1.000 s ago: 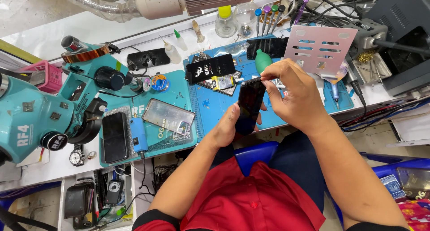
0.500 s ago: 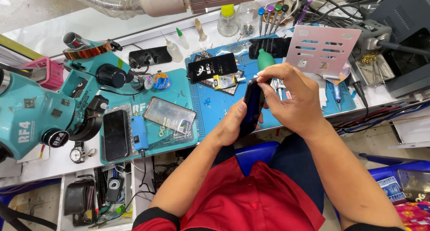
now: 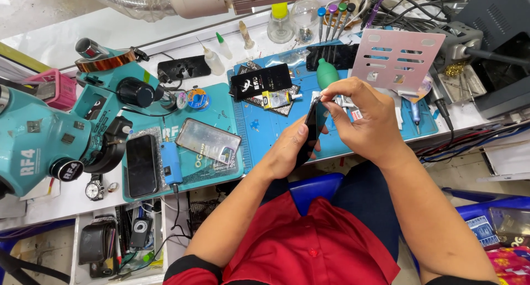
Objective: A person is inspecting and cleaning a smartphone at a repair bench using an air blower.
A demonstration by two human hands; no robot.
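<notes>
Gripping a dark phone (image 3: 311, 131), apparently edge-on, both hands: left (image 3: 287, 152), right (image 3: 367, 119).

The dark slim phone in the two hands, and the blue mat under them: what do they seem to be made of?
The dark slim phone, gripped by the left hand and touched at its top edge by the right hand, looks like glossy glass over a thin frame, perhaps metal; its face is dark and smooth. The blue mat looks like matte rubber or silicone: flat, dull, with moulded ridges.

Black flat box (image 3: 260, 82) at eleven o'clock of the held dark phone (image 3: 309, 131), clear-wrapped screen package (image 3: 208, 143) at nine o'clock, black phone screen (image 3: 142, 165) farther left (unlit), yellow-labelled tube (image 3: 277, 99) beside the box.
</notes>
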